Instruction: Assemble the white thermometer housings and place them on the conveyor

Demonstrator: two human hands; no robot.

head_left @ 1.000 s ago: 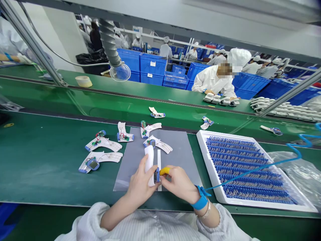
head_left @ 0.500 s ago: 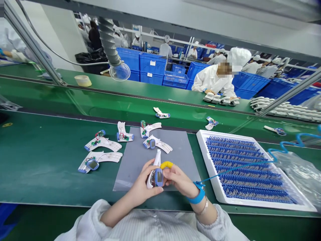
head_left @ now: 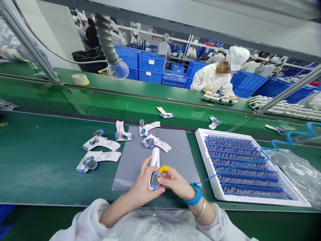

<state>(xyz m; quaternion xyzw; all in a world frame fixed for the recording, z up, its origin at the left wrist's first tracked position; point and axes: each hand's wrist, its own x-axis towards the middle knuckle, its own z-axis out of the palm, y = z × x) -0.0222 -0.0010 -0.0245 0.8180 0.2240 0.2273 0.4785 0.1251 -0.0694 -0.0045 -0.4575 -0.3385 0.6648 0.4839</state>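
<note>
Over the grey mat (head_left: 175,167), my left hand (head_left: 142,182) is wrapped round a white handheld device (head_left: 154,157) that looks like an infrared thermometer. Its blue-framed display (head_left: 155,180) faces up towards me. My right hand (head_left: 174,180) grips the display side, with the thumb pressed on the frame's right edge. Yellow covering (head_left: 164,168) wraps a curled finger of that hand, and a blue wrist strap (head_left: 195,197) circles the wrist. The fingers hide part of the device. Ahead lies an opened white housing (head_left: 160,144) with a similar display.
Several opened housings (head_left: 105,156) with wires and circuit boards lie to the left. On the right stands a white foam tray (head_left: 213,182) of blue-and-grey parts, crossed by the strap's blue cord (head_left: 233,167). Housings ride the green belt (head_left: 125,102). A co-worker (head_left: 213,77) sits opposite.
The display has tilted and come to sit flush against the white body, and the device has turned slightly left. My right thumb has moved onto the display frame. Two belt housings have shifted slightly right.
</note>
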